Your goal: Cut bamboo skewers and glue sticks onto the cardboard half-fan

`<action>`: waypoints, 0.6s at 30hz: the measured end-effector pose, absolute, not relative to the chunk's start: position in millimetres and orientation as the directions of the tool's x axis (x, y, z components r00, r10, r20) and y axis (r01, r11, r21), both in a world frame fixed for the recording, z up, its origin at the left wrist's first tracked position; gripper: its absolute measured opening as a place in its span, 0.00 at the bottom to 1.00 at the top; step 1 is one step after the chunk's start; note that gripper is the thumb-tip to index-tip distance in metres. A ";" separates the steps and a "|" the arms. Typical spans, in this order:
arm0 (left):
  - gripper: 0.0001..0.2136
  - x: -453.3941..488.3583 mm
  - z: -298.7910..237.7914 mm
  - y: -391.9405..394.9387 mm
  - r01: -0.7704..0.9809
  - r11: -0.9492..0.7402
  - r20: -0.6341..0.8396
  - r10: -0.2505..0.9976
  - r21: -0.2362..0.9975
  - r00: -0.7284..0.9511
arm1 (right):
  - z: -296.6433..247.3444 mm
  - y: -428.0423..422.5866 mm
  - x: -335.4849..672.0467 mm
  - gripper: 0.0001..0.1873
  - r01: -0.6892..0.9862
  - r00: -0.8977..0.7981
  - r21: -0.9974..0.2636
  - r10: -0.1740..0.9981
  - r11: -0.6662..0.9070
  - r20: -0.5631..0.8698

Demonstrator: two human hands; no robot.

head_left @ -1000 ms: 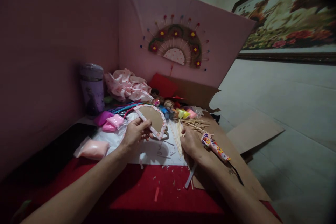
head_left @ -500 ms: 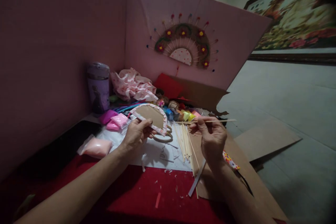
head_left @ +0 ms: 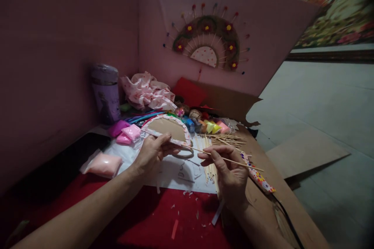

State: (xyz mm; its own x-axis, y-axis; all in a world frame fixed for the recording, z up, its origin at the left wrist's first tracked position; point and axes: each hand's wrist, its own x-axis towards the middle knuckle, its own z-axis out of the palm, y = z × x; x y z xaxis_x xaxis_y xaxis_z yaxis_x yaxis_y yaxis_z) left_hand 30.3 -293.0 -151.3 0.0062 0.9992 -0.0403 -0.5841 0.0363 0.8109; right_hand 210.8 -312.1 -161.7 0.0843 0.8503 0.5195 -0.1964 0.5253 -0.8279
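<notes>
My left hand (head_left: 156, 149) grips a half-round cardboard piece (head_left: 168, 128) by its straight lower edge. Pale patterned fabric is folded over the rim of the cardboard. Between thumb and fingers, my right hand (head_left: 229, 167) pinches a thin wooden stick (head_left: 239, 161). The stick's left end lies close to the lower right corner of the cardboard; I cannot tell whether they touch. Beneath my hands, a bundle of pale sticks (head_left: 209, 169) rests on a white paper sheet (head_left: 172, 181). Scissors (head_left: 185, 153) are partly hidden behind the cardboard.
Left stand a purple tumbler (head_left: 105, 95) and a bag of peach clay (head_left: 102, 163). Crumpled pink fabric (head_left: 146, 91) and colourful clay bags (head_left: 212, 126) lie behind. At right are brown sticks (head_left: 229, 139) and a flower-patterned, corded tool (head_left: 260, 177). A decorated half-round fan (head_left: 207, 41) hangs on the pink board.
My right hand has moved down, tilting the stick so its left end is near the cardboard's corner. The brown sticks and the corded tool now show more. The view has shifted slightly.
</notes>
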 end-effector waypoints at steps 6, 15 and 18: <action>0.05 31.7 -149.2 -293.6 -0.622 0.052 -0.050 0.999 0.781 0.021 | -169.0 -306.8 214.8 0.06 -0.241 0.107 -0.832 0.865 0.500 0.490; 0.05 31.7 -150.8 -294.0 -0.643 0.074 -0.060 0.997 0.762 0.044 | -164.3 -304.5 212.7 0.05 -0.310 0.102 -0.822 0.877 0.477 0.470; 0.05 31.6 -151.3 -293.6 -0.641 0.084 -0.069 0.996 0.763 0.049 | -162.2 -304.5 211.3 0.05 -0.326 0.100 -0.819 0.879 0.472 0.467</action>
